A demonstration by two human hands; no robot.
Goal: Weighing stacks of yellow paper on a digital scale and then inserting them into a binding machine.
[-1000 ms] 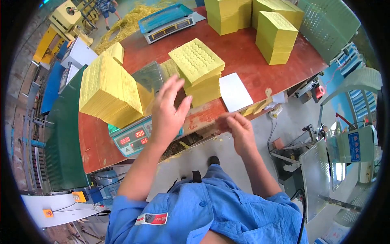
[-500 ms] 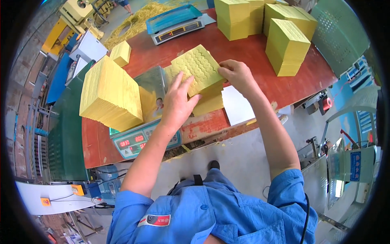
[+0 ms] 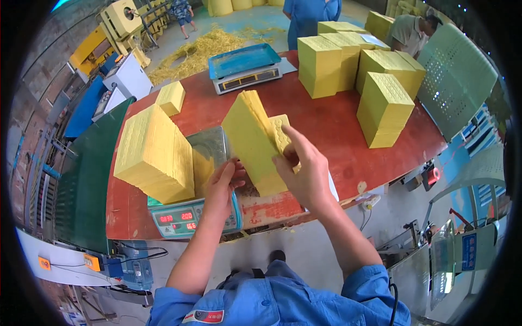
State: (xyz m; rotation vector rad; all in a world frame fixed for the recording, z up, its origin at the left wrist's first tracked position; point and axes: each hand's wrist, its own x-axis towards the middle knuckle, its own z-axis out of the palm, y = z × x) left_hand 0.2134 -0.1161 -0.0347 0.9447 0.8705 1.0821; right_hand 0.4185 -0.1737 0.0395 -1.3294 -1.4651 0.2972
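A wad of yellow paper sheets stands on edge, tilted, in front of me, its leaves slightly fanned at the top. My left hand has its fingers curled at the wad's lower left edge. On the right side, the thumb and bent fingers of my right hand grip it. Behind the wad shows part of another embossed yellow paper stack. To the left, a tall stack of yellow paper rests on a teal digital scale with lit red digits and a metal pan.
The red table bears a small yellow block, a second scale with a blue tray, and several tall yellow stacks at right. Beyond it are people and a straw-like heap. A green perforated panel edges the right.
The yellow wad has gone from lying flat to standing on edge. My right hand moved nearer and leftward; my left hand dropped to the wad's lower edge. The view tilted upward.
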